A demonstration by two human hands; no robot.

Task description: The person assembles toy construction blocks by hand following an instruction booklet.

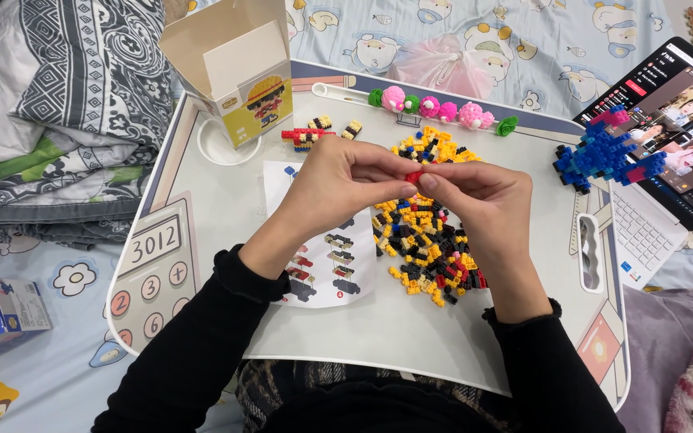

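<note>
My left hand (332, 186) and my right hand (479, 200) meet over a white lap tray (226, 200), fingertips pinched together on a tiny red brick piece (415, 176). Under and behind the hands lies a heap of small yellow, black and red bricks (427, 240). A printed instruction sheet (326, 269) with pictured build steps lies below my left hand. A small partly built red, yellow and black piece (305, 137) sits farther back on the tray, with two small striped bits beside it.
An open cardboard box (238, 68) stands at the tray's back left. A row of pink and green pompoms (443, 108) lines the back edge. A blue brick figure (603, 154) rests by a tablet with keyboard (667, 160) at right. Bedding surrounds the tray.
</note>
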